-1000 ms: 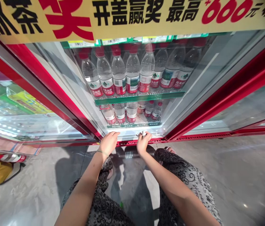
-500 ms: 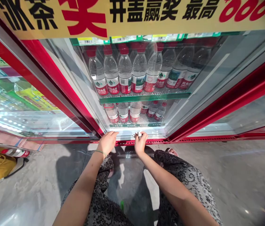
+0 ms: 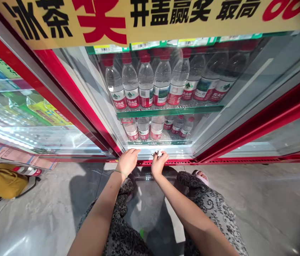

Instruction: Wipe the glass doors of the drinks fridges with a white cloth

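Observation:
My left hand [image 3: 127, 162] is at the bottom left corner of the glass-fronted drinks fridge, back of the hand up. Its visible fingers stretch to the right along the lower door edge; whether they touch it I cannot tell. A short gap to the right, my right hand [image 3: 159, 163] is closed on a small white and dark thing [image 3: 159, 153], too small to identify, held close to the bottom of the glass. Behind the glass, water bottles [image 3: 146, 81] with red caps and red-white labels stand on a shelf, with smaller bottles [image 3: 176, 124] below.
Red frames [image 3: 235, 117] run on both sides of this fridge section. A yellow banner [image 3: 150, 33] crosses the top. On the grey tiled floor at left lie a mustard backpack [image 3: 0, 181] and a bottle [image 3: 28, 171]. My patterned trousers [image 3: 211, 202] flank my arms.
The camera view has shifted slightly, so the fridge and backpack appear further right. My right hand has come a little closer to my left hand, still holding the small white and dark thing.

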Demonstrator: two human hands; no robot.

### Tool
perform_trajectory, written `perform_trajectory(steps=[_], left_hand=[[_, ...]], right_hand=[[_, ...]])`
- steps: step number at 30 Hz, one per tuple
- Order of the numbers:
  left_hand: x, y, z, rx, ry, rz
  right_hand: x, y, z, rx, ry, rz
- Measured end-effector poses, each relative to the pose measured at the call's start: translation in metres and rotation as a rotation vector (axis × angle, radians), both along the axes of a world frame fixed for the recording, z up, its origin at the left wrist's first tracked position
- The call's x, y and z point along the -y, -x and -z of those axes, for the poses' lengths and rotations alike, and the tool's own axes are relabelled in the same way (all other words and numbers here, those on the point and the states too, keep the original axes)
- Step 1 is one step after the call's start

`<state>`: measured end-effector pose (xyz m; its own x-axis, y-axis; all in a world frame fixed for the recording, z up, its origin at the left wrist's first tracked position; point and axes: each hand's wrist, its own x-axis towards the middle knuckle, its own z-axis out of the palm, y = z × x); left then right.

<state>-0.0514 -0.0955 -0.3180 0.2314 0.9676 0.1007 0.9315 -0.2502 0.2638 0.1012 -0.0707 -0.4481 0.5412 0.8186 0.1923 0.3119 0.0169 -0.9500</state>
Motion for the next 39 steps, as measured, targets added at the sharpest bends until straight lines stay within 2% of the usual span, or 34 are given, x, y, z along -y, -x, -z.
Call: perform_trajectory(steps=[7, 14, 18, 21, 25, 27, 30, 35, 39], left_hand=[[0.005, 0.024, 0.002, 0.037, -0.021, -0.049], [0.013, 0.052, -0.003, 0.112, -0.074, -0.085], [0.021, 0.068, -0.007, 0.14, -0.099, -0.118], [0.024, 0.076, -0.009, 0.151, -0.124, -0.134], [0.026, 0.079, -0.02, 0.174, -0.193, -0.157], [0.027, 0.076, -0.034, 0.192, -0.241, -0.152], [0.026, 0.066, -0.067, 0.223, -0.315, -0.099], [0.023, 0.038, -0.139, 0.194, -0.525, -0.035], [0.029, 0.019, -0.186, 0.123, -0.566, 0.001]], right_hand=[[0.008, 0.042, 0.002, -0.014, -0.01, -0.065], [0.017, 0.082, 0.006, 0.004, -0.036, -0.147], [0.023, 0.104, 0.013, 0.054, -0.068, -0.246], [0.026, 0.107, 0.019, 0.129, -0.11, -0.373], [0.022, 0.086, 0.014, 0.272, -0.189, -0.555], [0.015, 0.07, 0.0, 0.355, -0.243, -0.633], [-0.001, 0.043, -0.041, 0.484, -0.337, -0.7], [-0.034, -0.003, -0.145, 0.673, -0.485, -0.672], [-0.05, -0.036, -0.224, 0.739, -0.575, -0.583]])
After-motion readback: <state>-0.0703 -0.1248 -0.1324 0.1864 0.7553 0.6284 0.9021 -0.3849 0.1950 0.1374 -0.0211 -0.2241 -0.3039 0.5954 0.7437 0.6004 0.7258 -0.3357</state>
